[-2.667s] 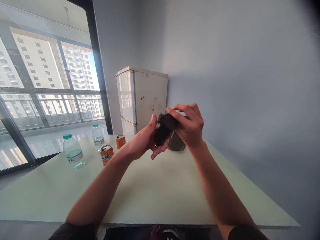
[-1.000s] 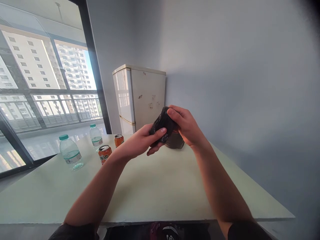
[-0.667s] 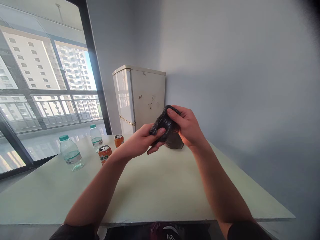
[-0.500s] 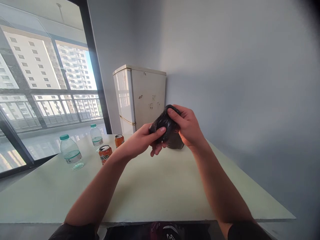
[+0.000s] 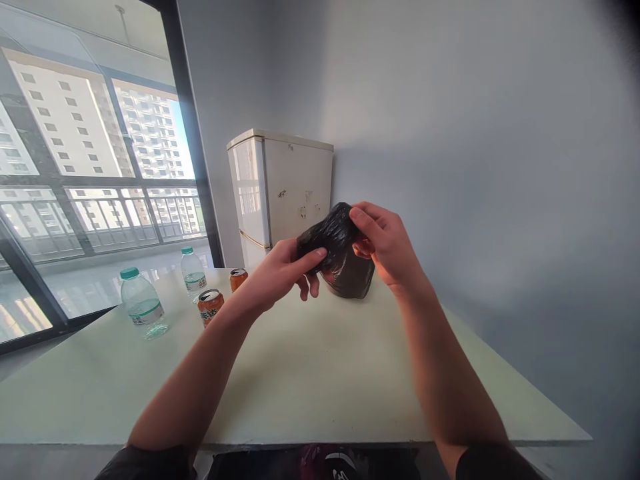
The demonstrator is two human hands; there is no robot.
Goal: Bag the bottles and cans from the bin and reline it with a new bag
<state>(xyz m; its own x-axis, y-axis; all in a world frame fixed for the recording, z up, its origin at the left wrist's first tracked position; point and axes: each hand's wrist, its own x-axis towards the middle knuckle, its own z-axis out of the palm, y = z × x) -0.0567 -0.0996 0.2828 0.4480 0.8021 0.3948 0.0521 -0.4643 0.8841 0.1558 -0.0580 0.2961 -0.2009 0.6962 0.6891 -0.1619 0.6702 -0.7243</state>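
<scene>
Between my hands is a crumpled, shiny black plastic bag (image 5: 331, 230), raised over the far part of the table. My left hand (image 5: 281, 272) grips its left end, thumb on top and some fingers curled below. At the upper right end, my right hand (image 5: 386, 241) pinches the bag between thumb and fingers. Directly behind and beneath hangs or stands a dark brownish-grey shape (image 5: 353, 279) with a rounded bottom. Its top is covered by the bag and hands, so I cannot tell whether it is a container or more of the bag.
Left on the pale table (image 5: 320, 373) stand a clear bottle with a green cap (image 5: 141, 303), a second such bottle (image 5: 193, 273), an orange can (image 5: 210, 305) and another orange can (image 5: 238, 279). A white fridge (image 5: 297, 193) is beyond; a wall (image 5: 475, 200) borders the right.
My right hand has moved slightly up and right, and my left hand slightly up and left. The bag is stretched wider between them, and more of the dark shape behind shows.
</scene>
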